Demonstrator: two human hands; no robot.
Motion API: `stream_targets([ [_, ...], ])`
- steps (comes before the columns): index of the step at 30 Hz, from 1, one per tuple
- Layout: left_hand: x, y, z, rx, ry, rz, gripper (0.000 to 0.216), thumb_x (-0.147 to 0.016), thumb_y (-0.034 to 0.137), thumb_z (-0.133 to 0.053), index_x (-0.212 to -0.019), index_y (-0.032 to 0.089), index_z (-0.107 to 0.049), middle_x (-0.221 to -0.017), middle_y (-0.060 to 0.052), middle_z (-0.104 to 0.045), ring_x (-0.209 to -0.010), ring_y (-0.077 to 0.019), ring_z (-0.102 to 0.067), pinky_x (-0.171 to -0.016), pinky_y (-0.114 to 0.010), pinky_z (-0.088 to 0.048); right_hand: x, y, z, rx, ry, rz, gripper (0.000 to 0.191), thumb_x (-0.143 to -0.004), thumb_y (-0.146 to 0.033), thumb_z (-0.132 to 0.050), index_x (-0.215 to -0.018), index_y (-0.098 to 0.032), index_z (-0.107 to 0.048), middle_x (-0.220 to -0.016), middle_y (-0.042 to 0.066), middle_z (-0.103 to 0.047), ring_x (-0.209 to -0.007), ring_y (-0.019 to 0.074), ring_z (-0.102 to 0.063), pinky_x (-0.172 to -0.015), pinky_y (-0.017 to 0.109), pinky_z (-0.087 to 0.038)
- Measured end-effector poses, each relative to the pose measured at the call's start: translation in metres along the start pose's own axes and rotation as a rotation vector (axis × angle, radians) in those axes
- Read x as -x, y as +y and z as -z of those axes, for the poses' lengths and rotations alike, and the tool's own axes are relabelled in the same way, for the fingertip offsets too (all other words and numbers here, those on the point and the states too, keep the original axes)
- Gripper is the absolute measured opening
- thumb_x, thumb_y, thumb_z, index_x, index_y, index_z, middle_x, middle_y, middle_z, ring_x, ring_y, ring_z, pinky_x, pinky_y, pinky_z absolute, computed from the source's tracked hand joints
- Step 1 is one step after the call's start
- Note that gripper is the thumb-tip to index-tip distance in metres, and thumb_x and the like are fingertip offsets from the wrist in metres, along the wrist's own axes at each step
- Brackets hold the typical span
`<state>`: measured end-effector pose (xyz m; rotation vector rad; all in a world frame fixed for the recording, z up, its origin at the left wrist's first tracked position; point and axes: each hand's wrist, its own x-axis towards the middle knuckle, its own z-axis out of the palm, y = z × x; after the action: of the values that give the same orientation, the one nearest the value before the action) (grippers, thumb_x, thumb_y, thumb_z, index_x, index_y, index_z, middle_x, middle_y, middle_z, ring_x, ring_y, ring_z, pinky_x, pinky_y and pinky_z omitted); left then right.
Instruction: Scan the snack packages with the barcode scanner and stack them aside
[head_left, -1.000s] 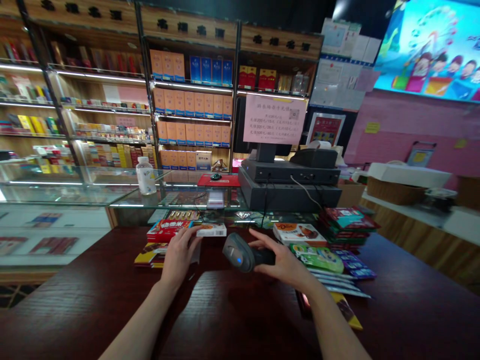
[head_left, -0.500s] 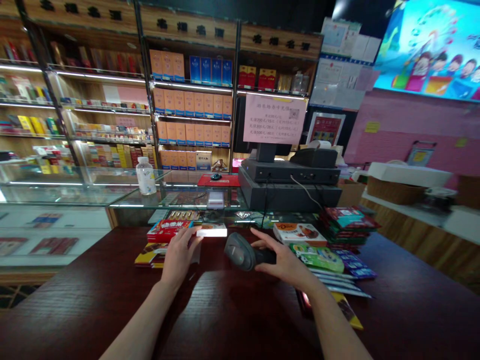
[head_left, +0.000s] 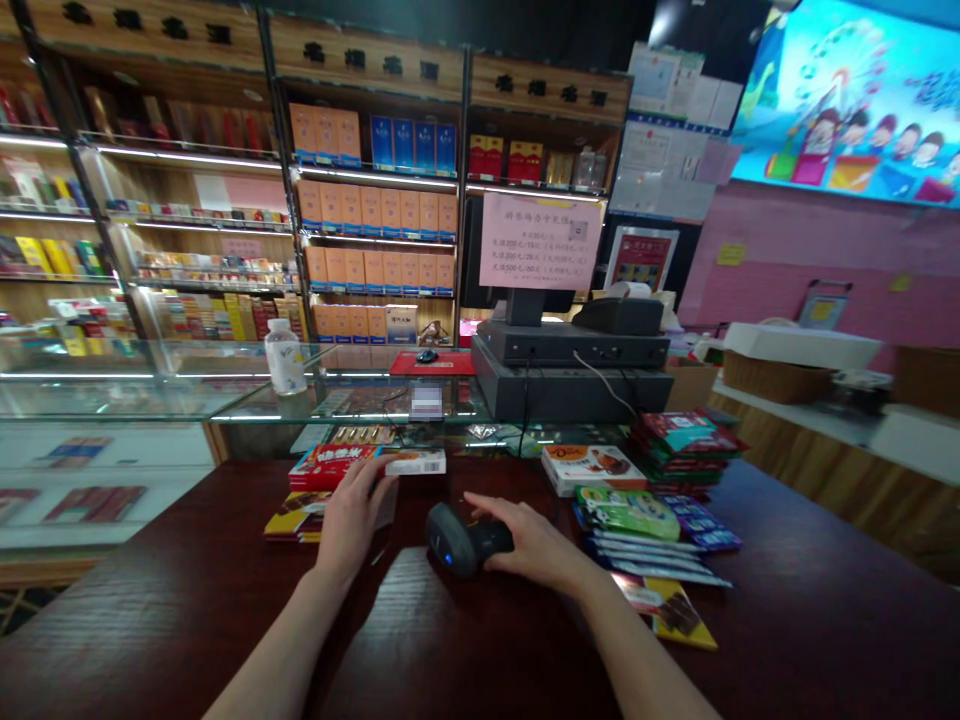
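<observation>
I have my right hand grasping the dark scanner by its handle; its blue light is on. The fingers of my left hand touch the left end of the white box, but I cannot tell if they grip it. This box is over the far part of the bench, beside the red box.

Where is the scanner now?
In the head view, the scanner is at lower centre, in the right hand's grip, in front of the small white box.
</observation>
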<state>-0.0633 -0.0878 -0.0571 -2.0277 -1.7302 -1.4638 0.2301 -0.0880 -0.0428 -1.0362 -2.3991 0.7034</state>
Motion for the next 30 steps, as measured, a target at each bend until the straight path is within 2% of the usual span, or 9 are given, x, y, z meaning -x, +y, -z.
stream_targets([
  [4,0.0,0.0,0.001,0.019,0.017,0.014,0.033,-0.095,0.045,-0.046,-0.116,0.027,-0.064,-0.112,-0.005,-0.066,-0.103,-0.0226,-0.065,-0.094,-0.037,-0.052,-0.003,0.003,-0.007,0.029,-0.017,0.015,0.082,-0.075,-0.026,-0.073,-0.15,-0.035,-0.039,-0.143,0.003,-0.057,-0.127,0.0258,-0.054,-0.105,0.039,-0.037],
  [9,-0.001,-0.001,0.003,0.031,0.057,-0.006,0.035,-0.095,0.047,-0.046,-0.115,0.025,-0.063,-0.109,-0.005,-0.067,-0.102,-0.0231,-0.065,-0.094,-0.038,-0.052,0.001,-0.003,-0.001,0.015,-0.009,-0.006,0.082,-0.073,-0.037,-0.078,-0.148,-0.033,-0.044,-0.141,0.006,-0.058,-0.126,0.0295,-0.054,-0.108,0.044,-0.037],
  [13,-0.006,-0.001,0.01,0.019,0.085,-0.025,0.036,-0.095,0.048,-0.045,-0.113,0.023,-0.063,-0.109,-0.007,-0.067,-0.102,-0.0242,-0.064,-0.095,-0.04,-0.051,0.003,-0.004,0.003,-0.204,0.109,0.001,0.061,-0.088,-0.042,-0.063,-0.146,-0.032,-0.047,-0.143,0.006,-0.058,-0.131,0.0276,-0.052,-0.112,0.047,-0.035],
  [16,-0.01,0.0,0.017,0.018,0.086,-0.043,0.036,-0.095,0.048,-0.045,-0.113,0.023,-0.063,-0.109,-0.007,-0.068,-0.103,-0.0241,-0.064,-0.096,-0.04,-0.05,-0.003,0.002,-0.001,-0.367,0.23,-0.015,0.054,-0.092,-0.04,-0.057,-0.144,-0.029,-0.05,-0.14,0.007,-0.06,-0.13,0.0252,-0.055,-0.113,0.046,-0.038],
  [22,-0.012,0.012,0.018,0.104,0.09,-0.045,0.034,-0.091,0.049,-0.05,-0.107,0.024,-0.066,-0.104,-0.005,-0.071,-0.096,-0.0224,-0.066,-0.092,-0.037,-0.052,-0.018,0.021,-0.011,-0.57,0.433,-0.173,0.06,-0.088,-0.05,-0.061,-0.14,-0.023,-0.054,-0.139,0.013,-0.06,-0.13,0.0254,-0.056,-0.114,0.044,-0.037],
  [30,-0.008,0.029,0.006,0.36,-0.025,0.125,0.039,-0.084,0.052,-0.058,-0.11,0.023,-0.066,-0.101,-0.004,-0.074,-0.09,-0.0205,-0.07,-0.086,-0.034,-0.056,-0.028,0.039,-0.015,-0.96,0.554,-0.318,0.067,-0.085,-0.058,-0.063,-0.143,-0.027,-0.049,-0.131,0.012,-0.065,-0.119,0.0274,-0.064,-0.103,0.048,-0.047],
])
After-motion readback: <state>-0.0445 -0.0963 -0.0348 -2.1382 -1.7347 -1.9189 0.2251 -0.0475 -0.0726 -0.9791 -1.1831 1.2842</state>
